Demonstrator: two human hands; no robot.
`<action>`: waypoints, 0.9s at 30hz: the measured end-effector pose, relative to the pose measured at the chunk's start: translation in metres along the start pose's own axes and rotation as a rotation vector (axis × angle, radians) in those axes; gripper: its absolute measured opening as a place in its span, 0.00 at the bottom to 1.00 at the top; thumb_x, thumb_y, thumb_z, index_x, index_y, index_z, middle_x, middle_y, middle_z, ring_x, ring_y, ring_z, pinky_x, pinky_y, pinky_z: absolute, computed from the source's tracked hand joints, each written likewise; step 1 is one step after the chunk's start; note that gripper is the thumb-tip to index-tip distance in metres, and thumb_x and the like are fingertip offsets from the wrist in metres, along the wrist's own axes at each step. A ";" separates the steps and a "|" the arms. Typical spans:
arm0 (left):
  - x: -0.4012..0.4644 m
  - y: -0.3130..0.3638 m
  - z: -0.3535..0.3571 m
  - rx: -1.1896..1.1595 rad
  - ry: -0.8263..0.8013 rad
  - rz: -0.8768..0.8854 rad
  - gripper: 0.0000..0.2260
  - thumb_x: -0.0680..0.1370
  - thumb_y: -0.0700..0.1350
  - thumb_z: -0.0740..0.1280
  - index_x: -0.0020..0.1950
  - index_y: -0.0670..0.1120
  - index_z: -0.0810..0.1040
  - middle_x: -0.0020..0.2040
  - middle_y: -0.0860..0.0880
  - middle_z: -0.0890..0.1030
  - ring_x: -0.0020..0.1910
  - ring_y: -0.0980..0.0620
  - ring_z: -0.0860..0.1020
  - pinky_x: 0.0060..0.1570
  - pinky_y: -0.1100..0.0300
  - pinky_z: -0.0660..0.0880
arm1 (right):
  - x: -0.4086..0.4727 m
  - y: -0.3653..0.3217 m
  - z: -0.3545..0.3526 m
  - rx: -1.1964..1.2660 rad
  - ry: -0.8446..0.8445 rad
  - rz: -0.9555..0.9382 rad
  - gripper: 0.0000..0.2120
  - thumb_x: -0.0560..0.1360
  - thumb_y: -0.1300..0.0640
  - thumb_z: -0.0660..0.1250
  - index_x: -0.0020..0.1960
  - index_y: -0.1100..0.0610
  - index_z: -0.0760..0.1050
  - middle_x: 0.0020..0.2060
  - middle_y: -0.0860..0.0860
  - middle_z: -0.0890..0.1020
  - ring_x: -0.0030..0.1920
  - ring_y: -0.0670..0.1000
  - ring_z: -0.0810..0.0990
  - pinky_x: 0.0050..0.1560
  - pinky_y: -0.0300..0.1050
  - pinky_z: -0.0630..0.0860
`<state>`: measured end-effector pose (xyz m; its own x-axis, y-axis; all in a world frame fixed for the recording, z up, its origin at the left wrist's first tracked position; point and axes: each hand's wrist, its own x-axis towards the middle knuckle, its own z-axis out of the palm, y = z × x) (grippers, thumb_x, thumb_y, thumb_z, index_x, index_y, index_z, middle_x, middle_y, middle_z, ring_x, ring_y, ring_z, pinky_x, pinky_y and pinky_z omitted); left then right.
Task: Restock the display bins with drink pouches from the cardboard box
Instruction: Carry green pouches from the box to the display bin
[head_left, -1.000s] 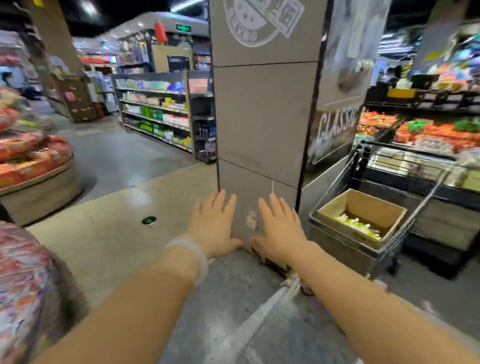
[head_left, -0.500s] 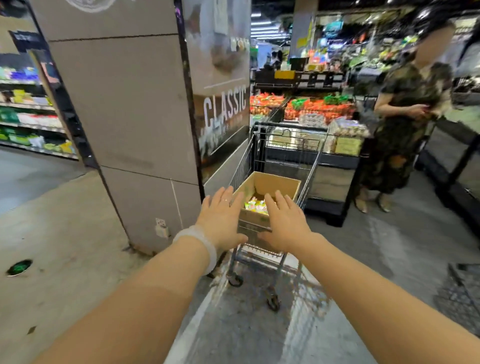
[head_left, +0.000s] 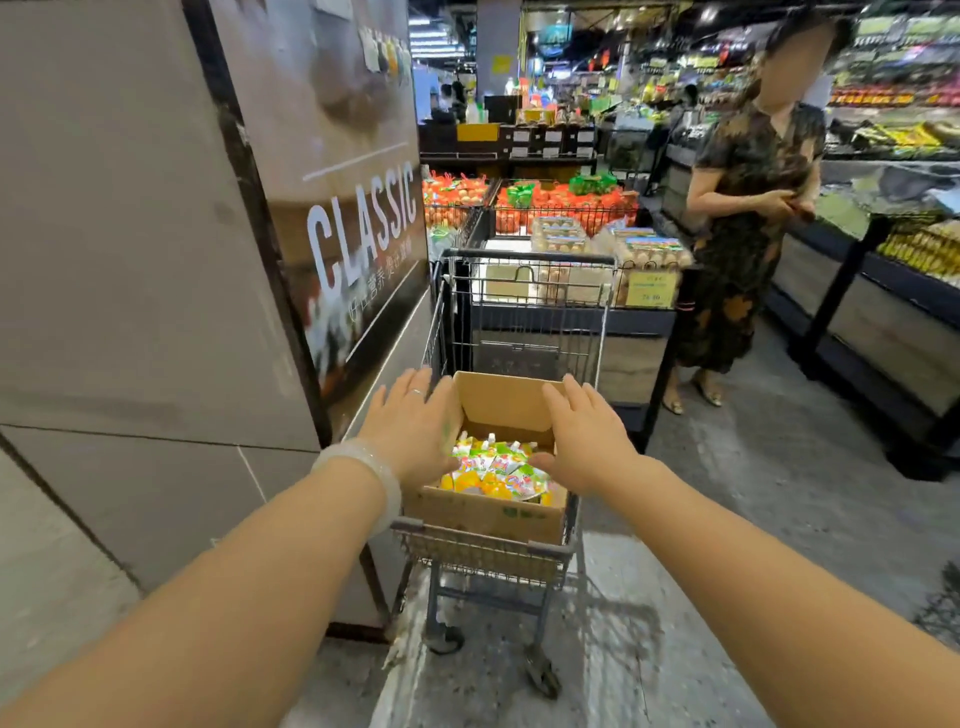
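Two bare hands reach out over a cardboard box (head_left: 488, 512) that sits in the basket of a small shopping cart (head_left: 480, 558). The left hand (head_left: 410, 431), with a pale bangle (head_left: 363, 480) on its wrist, is spread flat with straight fingers over the box's left wall; its grip holds nothing. The right hand (head_left: 584, 436) is likewise flat and empty above the box's right side, thumb just above the contents. Whether either palm touches the cardboard I cannot tell. Inside the open box lie drink pouches (head_left: 493, 470), yellow, green and white, filling the bottom. The cart stands beside a grey tiled pillar (head_left: 130, 286) bearing a poster (head_left: 358, 228) that reads CLASSIC. Beyond the cart are wire display bins (head_left: 545, 208) of red-netted goods, and a person in a dark patterned dress (head_left: 748, 228) stands to the right.
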<state>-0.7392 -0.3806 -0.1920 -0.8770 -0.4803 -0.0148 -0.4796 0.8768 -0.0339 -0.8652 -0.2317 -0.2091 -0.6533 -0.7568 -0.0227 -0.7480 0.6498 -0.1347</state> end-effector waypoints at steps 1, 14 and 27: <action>0.018 -0.007 0.002 -0.007 -0.002 0.004 0.43 0.74 0.60 0.67 0.78 0.48 0.43 0.78 0.44 0.45 0.77 0.44 0.45 0.75 0.46 0.48 | 0.015 0.002 0.002 -0.003 -0.001 0.013 0.42 0.75 0.41 0.64 0.77 0.54 0.43 0.77 0.55 0.45 0.77 0.58 0.45 0.76 0.55 0.50; 0.209 -0.030 0.102 -0.061 -0.193 0.060 0.40 0.74 0.59 0.66 0.77 0.48 0.47 0.78 0.44 0.48 0.77 0.45 0.48 0.75 0.47 0.52 | 0.212 0.049 0.078 0.049 -0.152 0.113 0.41 0.75 0.44 0.65 0.77 0.54 0.45 0.77 0.55 0.47 0.77 0.59 0.47 0.76 0.53 0.51; 0.343 -0.039 0.224 -0.137 -0.486 0.006 0.38 0.76 0.57 0.65 0.77 0.47 0.47 0.78 0.43 0.49 0.77 0.44 0.50 0.74 0.48 0.56 | 0.346 0.082 0.202 0.189 -0.430 0.142 0.40 0.74 0.45 0.67 0.76 0.58 0.50 0.75 0.59 0.54 0.75 0.59 0.56 0.73 0.51 0.58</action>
<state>-1.0143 -0.5847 -0.4200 -0.7802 -0.4018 -0.4793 -0.5028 0.8587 0.0986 -1.1291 -0.4538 -0.4277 -0.6099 -0.6482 -0.4559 -0.5951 0.7545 -0.2768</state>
